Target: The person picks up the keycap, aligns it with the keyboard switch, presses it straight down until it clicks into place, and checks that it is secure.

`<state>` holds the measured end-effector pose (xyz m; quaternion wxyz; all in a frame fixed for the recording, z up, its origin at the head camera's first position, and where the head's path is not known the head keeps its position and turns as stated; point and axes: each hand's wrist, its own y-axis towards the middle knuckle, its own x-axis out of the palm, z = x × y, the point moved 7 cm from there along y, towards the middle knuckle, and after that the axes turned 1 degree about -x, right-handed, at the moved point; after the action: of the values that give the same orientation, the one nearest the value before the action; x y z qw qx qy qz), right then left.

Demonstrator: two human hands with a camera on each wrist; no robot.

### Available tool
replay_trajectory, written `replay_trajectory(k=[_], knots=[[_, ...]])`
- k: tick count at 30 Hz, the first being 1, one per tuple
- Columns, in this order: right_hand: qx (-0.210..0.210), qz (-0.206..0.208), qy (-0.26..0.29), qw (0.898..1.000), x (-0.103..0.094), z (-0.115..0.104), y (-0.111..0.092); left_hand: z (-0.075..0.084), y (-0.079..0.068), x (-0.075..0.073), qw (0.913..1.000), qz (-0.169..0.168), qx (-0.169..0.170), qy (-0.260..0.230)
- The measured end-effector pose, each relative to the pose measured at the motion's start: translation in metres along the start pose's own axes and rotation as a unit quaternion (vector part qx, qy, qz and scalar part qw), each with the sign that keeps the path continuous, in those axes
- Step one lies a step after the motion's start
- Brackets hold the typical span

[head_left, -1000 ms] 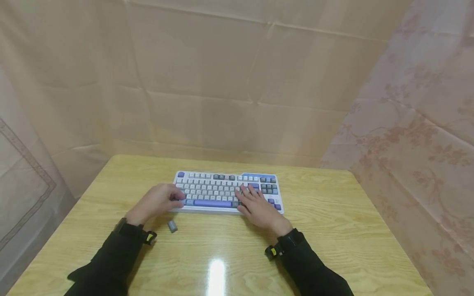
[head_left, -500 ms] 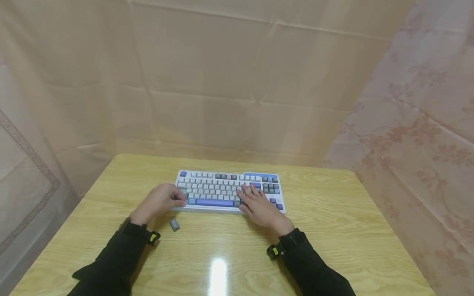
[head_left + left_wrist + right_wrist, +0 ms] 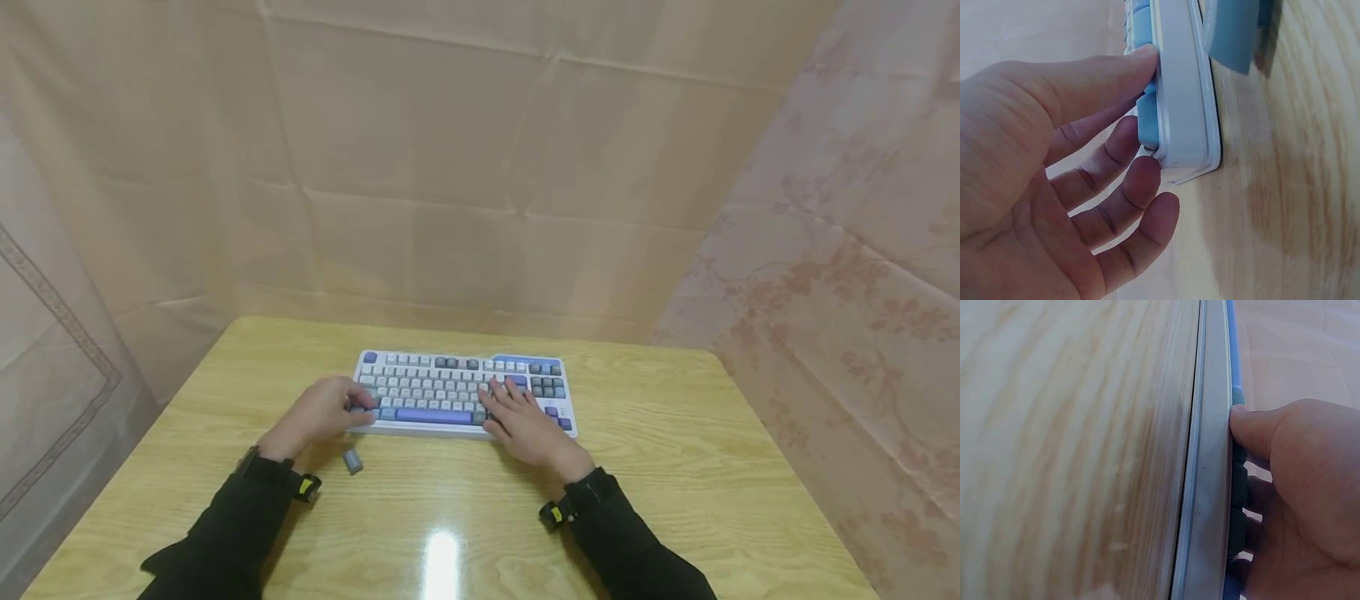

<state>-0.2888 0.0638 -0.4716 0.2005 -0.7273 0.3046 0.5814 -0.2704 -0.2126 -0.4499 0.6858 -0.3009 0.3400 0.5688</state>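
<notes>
1. Two hands work at a mechanical keyboard [image 3: 465, 393] that lies flat on a glossy, wood-grain table [image 3: 675, 467], near its far middle.
2. At the left, the left hand [image 3: 318, 414] rests at the keyboard's near left corner; its fingers are loosely curved, fingertips against the corner keys and white plastic case, gripping nothing.
3. A small grey keycap [image 3: 352, 461], blocky and loose, lies on the table just beside that hand, apart from the keyboard.
4. The keyboard's keys are white, grey and violet, with a long violet spacebar [image 3: 433, 416].
5. At the right, the right hand [image 3: 525, 425] lies flat on the keys, fingers spread and straight, holding nothing.
6. The left wrist view alone shows the rounded case corner [image 3: 1188, 164] and light-blue key sides; the right wrist view shows the thumb [image 3: 1254, 428] pressed on the smooth front edge.
</notes>
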Motion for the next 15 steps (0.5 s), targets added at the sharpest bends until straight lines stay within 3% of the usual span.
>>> replay_trajectory(k=[4,12,15], knots=[[-0.001,0.001,0.007,1.000,-0.0007,-0.0011,-0.0006,0.0009,-0.0017,-0.0018,1.0000,-0.008,0.003,0.003],[0.001,0.001,0.008,1.000,-0.0011,-0.0010,-0.0002,0.0072,-0.0057,-0.0072,0.9979,-0.033,0.057,-0.003],[0.002,0.000,0.008,1.000,-0.0017,-0.0013,-0.0007,0.0085,-0.0081,-0.0096,0.9969,-0.048,0.062,-0.010]])
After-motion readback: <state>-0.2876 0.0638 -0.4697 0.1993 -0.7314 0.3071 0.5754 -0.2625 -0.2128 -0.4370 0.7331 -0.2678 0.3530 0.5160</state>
